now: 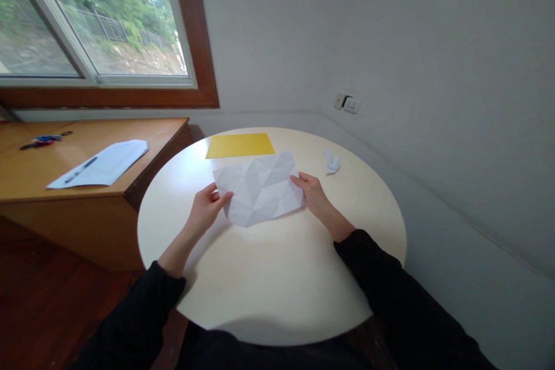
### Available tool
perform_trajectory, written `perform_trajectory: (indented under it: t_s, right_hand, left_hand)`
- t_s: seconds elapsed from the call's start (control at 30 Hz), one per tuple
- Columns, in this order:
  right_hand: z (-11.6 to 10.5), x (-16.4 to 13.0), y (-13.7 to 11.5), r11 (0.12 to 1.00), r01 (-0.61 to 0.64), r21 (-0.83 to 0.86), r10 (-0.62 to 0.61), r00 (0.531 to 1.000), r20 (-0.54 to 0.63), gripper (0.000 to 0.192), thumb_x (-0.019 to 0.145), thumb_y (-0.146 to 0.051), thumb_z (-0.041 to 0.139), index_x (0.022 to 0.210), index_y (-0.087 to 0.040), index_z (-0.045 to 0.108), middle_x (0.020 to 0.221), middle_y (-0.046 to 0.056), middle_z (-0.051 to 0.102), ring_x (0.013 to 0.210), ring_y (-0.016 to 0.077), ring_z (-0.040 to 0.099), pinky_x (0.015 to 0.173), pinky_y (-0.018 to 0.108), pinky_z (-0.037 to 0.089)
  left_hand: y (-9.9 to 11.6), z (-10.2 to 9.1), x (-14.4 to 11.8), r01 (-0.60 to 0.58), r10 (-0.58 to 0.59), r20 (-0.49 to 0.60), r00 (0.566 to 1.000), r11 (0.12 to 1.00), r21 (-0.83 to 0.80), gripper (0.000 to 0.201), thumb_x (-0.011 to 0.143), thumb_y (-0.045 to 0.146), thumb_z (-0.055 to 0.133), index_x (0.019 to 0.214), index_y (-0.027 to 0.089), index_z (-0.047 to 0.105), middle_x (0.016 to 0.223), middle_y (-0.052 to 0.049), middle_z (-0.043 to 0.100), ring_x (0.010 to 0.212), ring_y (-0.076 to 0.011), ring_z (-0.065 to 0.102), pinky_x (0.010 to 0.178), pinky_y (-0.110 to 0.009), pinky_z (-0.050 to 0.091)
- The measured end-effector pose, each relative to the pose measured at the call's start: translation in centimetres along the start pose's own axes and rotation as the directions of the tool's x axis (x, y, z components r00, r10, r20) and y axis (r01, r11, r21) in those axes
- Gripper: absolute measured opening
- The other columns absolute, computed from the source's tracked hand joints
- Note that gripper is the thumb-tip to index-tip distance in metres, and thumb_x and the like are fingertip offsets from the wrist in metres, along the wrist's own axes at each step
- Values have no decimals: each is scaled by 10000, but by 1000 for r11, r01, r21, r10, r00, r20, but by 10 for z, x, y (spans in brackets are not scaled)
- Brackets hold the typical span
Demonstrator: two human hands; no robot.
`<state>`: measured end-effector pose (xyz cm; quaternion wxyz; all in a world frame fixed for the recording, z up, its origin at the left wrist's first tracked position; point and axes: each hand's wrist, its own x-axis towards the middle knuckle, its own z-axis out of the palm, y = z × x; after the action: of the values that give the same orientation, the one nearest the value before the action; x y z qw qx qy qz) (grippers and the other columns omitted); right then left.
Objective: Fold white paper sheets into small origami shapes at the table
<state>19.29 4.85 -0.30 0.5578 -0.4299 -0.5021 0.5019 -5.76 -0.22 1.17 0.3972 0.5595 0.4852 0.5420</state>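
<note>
A creased sheet of white paper [262, 188] is spread between my hands, its folds making a pattern of angled facets. My left hand [206, 206] pinches its left edge, thumb on top. On the opposite edge, my right hand [313, 192] grips the paper between thumb and fingers. The sheet is tilted over the round white table [277, 277], with its lower edge casting a shadow there. Behind it lies a flat yellow sheet [239, 145]. A small folded white paper piece [332, 162] rests to the right of my right hand.
To the left stands a wooden desk [160, 130] holding white papers [113, 159], a dark pen [81, 169] and a small cluster of scissors-like tools [45, 139]. A wall with a socket [351, 105] runs behind and to the right. A window [125, 17] is at upper left.
</note>
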Motion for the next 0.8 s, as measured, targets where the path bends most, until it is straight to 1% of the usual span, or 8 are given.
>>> perform_trajectory:
  t_s: [0.1,0.3,0.43,0.57,0.73,0.8]
  right_hand:
    - [-1,1,0,998,-25,59,24,1000,6,309,525,-440,737,616,-184,590,596,0,613,557,158,557,547,269,431]
    - [-4,4,1,997,-40,60,40,999,-1,306,502,-429,752,596,-182,596,577,-10,609,545,144,547,528,256,408]
    - [-6,6,3,997,-41,63,41,999,2,308,494,-425,758,580,-179,593,600,-8,630,530,132,545,516,249,401]
    - [-7,7,5,998,-42,49,41,999,12,303,493,-424,760,579,-183,596,584,-12,630,527,134,547,517,251,404]
    - [-9,8,9,998,-44,36,42,998,37,289,516,-420,751,623,-183,626,626,-1,651,572,152,577,561,265,433]
    - [-9,8,10,998,-56,43,54,998,43,296,517,-420,751,650,-180,640,650,6,661,591,157,589,580,269,445]
  left_hand:
    - [0,0,0,0,0,-4,1000,1000,13,500,579,483,697,911,125,590,733,-67,687,670,-201,629,568,-278,475]
    - [-8,-3,4,-31,34,-39,999,997,69,402,591,480,685,767,142,555,592,-16,634,554,-152,584,490,-237,421]
    - [-10,-4,5,-36,39,-39,998,997,67,389,602,481,673,752,149,535,582,-14,629,540,-144,573,477,-232,405]
    - [-8,-3,4,-23,27,-56,998,997,76,390,599,487,668,742,152,527,571,-10,623,516,-135,555,465,-226,386]
    - [-6,-2,4,1,5,-80,997,998,69,393,588,490,670,737,153,532,559,-1,612,505,-127,536,471,-225,374]
    - [-6,-2,3,18,-14,-73,997,998,63,388,591,480,671,741,145,546,535,10,591,497,-118,520,480,-227,375]
